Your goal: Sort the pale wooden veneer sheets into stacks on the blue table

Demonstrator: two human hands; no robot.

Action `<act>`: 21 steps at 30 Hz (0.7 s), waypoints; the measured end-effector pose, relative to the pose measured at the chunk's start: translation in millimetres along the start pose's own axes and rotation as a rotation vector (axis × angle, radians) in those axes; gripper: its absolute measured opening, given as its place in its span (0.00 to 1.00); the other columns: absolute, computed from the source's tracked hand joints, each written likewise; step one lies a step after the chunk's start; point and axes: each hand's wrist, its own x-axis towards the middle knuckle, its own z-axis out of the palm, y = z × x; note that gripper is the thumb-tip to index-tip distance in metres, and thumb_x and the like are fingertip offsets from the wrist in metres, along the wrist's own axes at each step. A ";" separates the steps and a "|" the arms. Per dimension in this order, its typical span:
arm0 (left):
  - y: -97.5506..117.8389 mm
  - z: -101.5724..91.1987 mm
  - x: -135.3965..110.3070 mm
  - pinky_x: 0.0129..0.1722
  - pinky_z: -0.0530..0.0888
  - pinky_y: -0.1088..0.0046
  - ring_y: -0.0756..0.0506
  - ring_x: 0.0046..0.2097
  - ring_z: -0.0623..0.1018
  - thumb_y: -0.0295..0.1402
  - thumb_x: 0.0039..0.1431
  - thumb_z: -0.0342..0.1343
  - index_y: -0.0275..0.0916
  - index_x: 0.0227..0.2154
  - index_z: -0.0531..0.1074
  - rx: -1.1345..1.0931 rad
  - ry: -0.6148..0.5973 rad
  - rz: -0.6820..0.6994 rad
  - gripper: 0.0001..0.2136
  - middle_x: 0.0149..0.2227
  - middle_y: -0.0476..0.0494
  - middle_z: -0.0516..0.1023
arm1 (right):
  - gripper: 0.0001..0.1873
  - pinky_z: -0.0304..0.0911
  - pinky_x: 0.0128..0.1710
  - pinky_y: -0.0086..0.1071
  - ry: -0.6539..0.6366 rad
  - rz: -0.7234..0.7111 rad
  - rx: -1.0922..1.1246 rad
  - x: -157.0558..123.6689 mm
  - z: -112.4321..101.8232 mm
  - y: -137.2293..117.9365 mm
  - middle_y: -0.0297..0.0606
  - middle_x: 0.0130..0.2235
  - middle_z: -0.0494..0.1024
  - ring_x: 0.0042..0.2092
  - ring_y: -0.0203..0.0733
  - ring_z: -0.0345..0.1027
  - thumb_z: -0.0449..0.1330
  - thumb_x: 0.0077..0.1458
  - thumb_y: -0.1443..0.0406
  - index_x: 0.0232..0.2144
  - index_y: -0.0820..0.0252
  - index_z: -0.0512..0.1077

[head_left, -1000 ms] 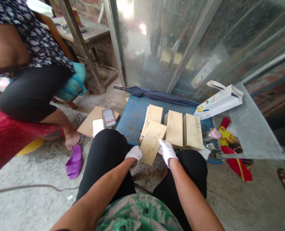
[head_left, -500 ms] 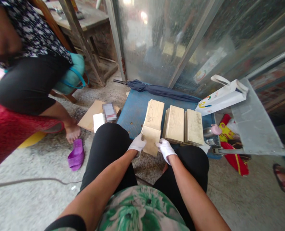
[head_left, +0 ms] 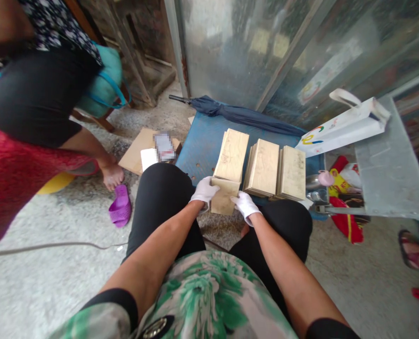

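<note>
Both my hands wear white gloves and grip one pale wooden board [head_left: 224,200] by its sides. My left hand [head_left: 204,190] is closed on its left edge, my right hand [head_left: 243,205] on its right edge. The board hangs tilted off the near edge of a blue table [head_left: 199,151], its far end against the left stack of boards [head_left: 232,154]. Two more stacks [head_left: 264,167] [head_left: 293,171] stand to the right on the table.
A folded dark umbrella [head_left: 237,114] lies along the table's far edge, a white paper bag [head_left: 343,127] at its right. A seated person [head_left: 36,94] is at the left, a purple slipper [head_left: 120,208] and cardboard [head_left: 138,153] on the floor. A metal shelf [head_left: 389,169] juts out at right.
The board was turned from a slant to square and drawn toward me, now sticking out past the table's near edge. My view tipped downward.
</note>
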 end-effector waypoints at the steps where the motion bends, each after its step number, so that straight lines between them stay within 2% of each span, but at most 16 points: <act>1: 1.2 -1.2 -2.5 0.42 0.73 0.76 0.47 0.39 0.78 0.26 0.49 0.58 0.35 0.40 0.77 0.033 -0.024 0.006 0.14 0.38 0.44 0.81 | 0.14 0.69 0.38 0.33 0.006 0.020 0.010 0.7 -0.5 0.6 0.37 0.36 0.78 0.38 0.41 0.73 0.63 0.50 0.59 0.39 0.57 0.73; 5: 5.5 -2.3 -10.4 0.43 0.71 0.76 0.45 0.39 0.77 0.26 0.47 0.58 0.35 0.35 0.79 0.165 -0.100 0.017 0.10 0.34 0.44 0.80 | 0.18 0.70 0.36 0.32 0.031 0.090 0.048 1.7 0.6 0.5 0.38 0.34 0.79 0.35 0.41 0.74 0.67 0.46 0.58 0.40 0.59 0.75; 9: 3.1 3.5 -12.6 0.45 0.70 0.76 0.45 0.40 0.77 0.23 0.50 0.55 0.35 0.37 0.80 0.259 -0.119 0.005 0.12 0.37 0.42 0.79 | 0.20 0.70 0.34 0.31 0.044 0.128 0.073 1.7 5.1 -0.8 0.37 0.31 0.79 0.31 0.39 0.73 0.68 0.46 0.57 0.41 0.59 0.75; 15: -6.0 12.7 -13.0 0.45 0.70 0.74 0.44 0.40 0.77 0.24 0.50 0.56 0.34 0.35 0.80 0.347 -0.202 -0.051 0.10 0.34 0.40 0.79 | 0.20 0.70 0.38 0.33 0.054 0.151 0.063 7.2 8.5 3.3 0.38 0.36 0.79 0.35 0.40 0.73 0.69 0.45 0.59 0.41 0.58 0.76; 21: -9.6 14.4 -12.7 0.44 0.70 0.73 0.43 0.39 0.77 0.23 0.50 0.55 0.32 0.35 0.79 0.374 -0.235 -0.131 0.11 0.34 0.38 0.79 | 0.19 0.69 0.40 0.34 0.020 0.170 0.021 11.2 12.2 10.1 0.37 0.34 0.79 0.36 0.40 0.73 0.69 0.44 0.60 0.40 0.58 0.77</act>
